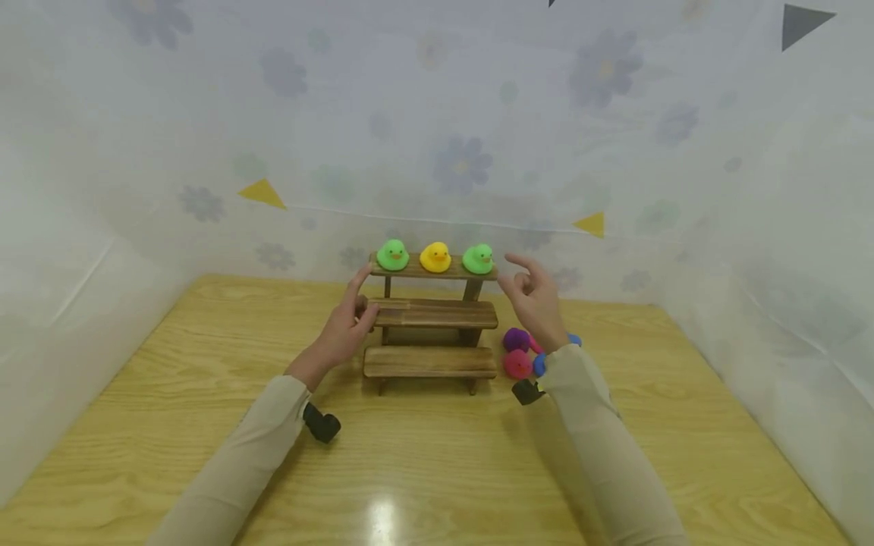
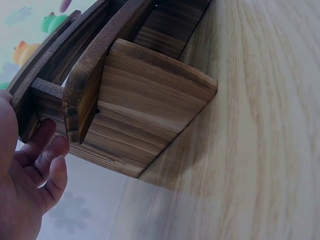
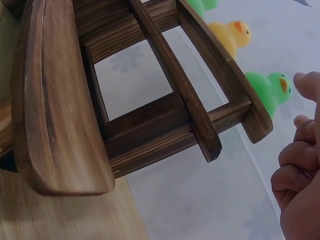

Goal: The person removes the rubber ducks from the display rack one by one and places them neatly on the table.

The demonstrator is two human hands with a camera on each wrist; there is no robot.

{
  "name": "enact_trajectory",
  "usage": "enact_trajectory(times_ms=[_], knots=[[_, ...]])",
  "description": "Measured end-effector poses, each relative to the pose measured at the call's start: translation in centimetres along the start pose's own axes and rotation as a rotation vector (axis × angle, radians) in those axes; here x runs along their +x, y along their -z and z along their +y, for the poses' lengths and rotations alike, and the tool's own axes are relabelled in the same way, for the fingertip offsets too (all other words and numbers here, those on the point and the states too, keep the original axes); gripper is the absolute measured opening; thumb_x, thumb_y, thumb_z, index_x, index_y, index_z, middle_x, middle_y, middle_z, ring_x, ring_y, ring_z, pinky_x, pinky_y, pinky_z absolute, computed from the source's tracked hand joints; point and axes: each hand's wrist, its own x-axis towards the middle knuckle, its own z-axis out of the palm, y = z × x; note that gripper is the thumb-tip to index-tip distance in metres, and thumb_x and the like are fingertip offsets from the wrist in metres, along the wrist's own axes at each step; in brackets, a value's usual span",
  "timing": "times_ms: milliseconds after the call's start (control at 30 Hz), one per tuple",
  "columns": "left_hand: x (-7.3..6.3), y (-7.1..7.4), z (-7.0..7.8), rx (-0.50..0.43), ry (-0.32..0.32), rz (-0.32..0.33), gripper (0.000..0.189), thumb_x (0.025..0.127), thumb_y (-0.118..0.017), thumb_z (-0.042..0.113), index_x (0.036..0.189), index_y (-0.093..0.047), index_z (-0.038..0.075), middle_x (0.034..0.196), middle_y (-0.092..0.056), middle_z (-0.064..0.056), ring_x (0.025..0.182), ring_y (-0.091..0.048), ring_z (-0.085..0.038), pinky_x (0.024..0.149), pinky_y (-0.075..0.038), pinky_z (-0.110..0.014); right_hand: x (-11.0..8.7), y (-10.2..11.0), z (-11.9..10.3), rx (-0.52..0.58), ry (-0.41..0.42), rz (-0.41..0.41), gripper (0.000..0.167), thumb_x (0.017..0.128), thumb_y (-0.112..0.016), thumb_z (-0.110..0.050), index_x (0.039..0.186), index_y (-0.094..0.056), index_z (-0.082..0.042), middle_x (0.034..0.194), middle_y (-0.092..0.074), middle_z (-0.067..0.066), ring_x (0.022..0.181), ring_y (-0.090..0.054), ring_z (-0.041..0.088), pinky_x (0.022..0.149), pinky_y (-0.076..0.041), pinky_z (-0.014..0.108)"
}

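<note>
A three-step wooden stand (image 1: 437,313) holds a green rubber duck (image 1: 392,256), a yellow rubber duck (image 1: 435,258) and a second green rubber duck (image 1: 478,260) in a row on its top step. My left hand (image 1: 341,330) is at the stand's left end, index finger stretched to the top step's edge and thumb beside the middle step. Just right of the right-hand green duck, my right hand (image 1: 536,298) is raised with nothing in it. Its index finger extends while the other fingers bend loosely, apart from the duck (image 3: 267,92) in the right wrist view.
Beside the stand's right end lie a purple toy (image 1: 516,340), a red rubber duck (image 1: 518,365) and blue pieces (image 1: 540,365), partly covered by my right forearm. Everything stands on a wood-grain table (image 1: 423,455). A flowered white sheet (image 1: 382,152) hangs behind and at both sides.
</note>
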Motion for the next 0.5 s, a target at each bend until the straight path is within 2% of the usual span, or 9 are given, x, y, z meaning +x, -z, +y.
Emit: enact_trajectory(times_ms=[267,500], knots=[[0.14,-0.66,0.04,-0.011,-0.004,-0.016,0.062,0.104,-0.041,0.014,0.156,-0.008,0.019,0.071,-0.048,-0.005,0.058,-0.044,-0.014,0.057,-0.041,-0.030,0.33,-0.04,0.16,0.024,0.003,-0.037,0.044,0.093,-0.061,-0.006,0.133,-0.049,0.009,0.057,-0.039,-0.008,0.048,-0.032,0.002,0.051,-0.031,0.020],[0.04,-0.55,0.28,-0.021,0.010,-0.033,0.063,0.104,-0.040,0.015,0.156,-0.006,0.023,0.072,-0.047,-0.005,0.059,-0.044,-0.016,0.058,-0.041,-0.031,0.84,-0.65,-0.11,0.005,0.000,0.006,0.044,0.092,-0.062,-0.007,0.133,-0.052,0.007,0.056,-0.038,-0.007,0.047,-0.030,0.002,0.049,-0.030,0.020]])
